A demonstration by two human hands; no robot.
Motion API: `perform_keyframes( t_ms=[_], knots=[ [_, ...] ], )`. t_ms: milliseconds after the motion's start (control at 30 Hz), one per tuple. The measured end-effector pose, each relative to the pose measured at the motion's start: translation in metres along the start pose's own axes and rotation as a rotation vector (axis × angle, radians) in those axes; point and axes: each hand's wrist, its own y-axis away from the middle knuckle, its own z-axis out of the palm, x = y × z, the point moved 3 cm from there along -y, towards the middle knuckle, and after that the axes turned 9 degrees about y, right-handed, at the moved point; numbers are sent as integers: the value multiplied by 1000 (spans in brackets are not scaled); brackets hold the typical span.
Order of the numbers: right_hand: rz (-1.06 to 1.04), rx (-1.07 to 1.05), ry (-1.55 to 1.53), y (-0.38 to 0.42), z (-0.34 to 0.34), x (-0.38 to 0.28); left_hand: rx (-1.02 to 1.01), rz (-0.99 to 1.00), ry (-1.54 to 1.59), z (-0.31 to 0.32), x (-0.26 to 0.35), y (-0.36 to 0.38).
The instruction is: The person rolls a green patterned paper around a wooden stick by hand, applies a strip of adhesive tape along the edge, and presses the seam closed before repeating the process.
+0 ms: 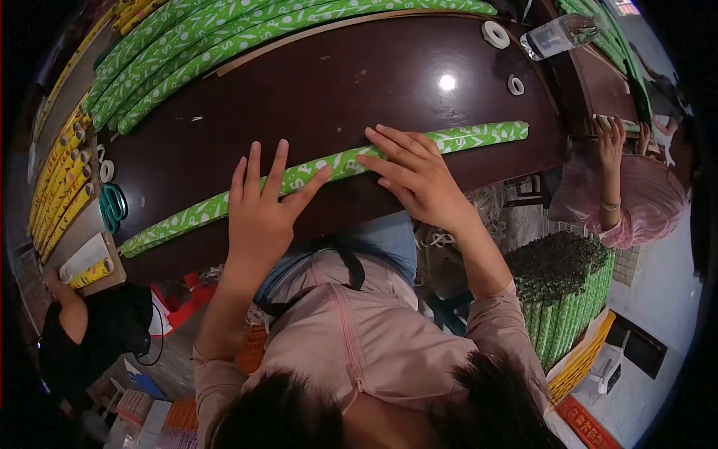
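Observation:
A long green tube with white print (202,212) lies across the dark table (299,90), close to its near edge. My left hand (263,206) rests on the tube left of its middle, fingers spread. Right of the middle, my right hand (419,176) lies over the tube with its fingers stretched out and apart. Both hands touch the tube from above, and neither is wrapped round it. The tube's two ends stick out beyond my hands.
Green rolls (224,37) lie along the far edge, yellow rolls (63,191) at the left. Tape rolls (495,34), a bottle (557,37) and teal-handled scissors (113,207) are on the table. Co-workers' hands show at right (611,142) and left (60,290).

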Motion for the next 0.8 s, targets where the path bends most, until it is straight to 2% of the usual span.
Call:
perform_keyframes(
  t_ms=[433, 567, 633, 667, 733, 800],
  knots=[
    [-86, -10, 259, -2, 8, -3, 74, 36, -76, -2, 3, 0],
    [-117, -31, 168, 0, 1, -2, 67, 33, -57, -2, 2, 0],
    [-102, -36, 52, 0, -3, -4, 69, 36, -64, -1, 3, 2],
    [-101, -35, 55, -1, -2, -7, 70, 36, -69, -1, 3, 2],
    [32, -29, 125, -5, 3, -15, 65, 30, -65, -1, 4, 1],
    [38, -13, 169, -5, 7, -20, 59, 21, -66, -2, 3, 1]
  ],
)
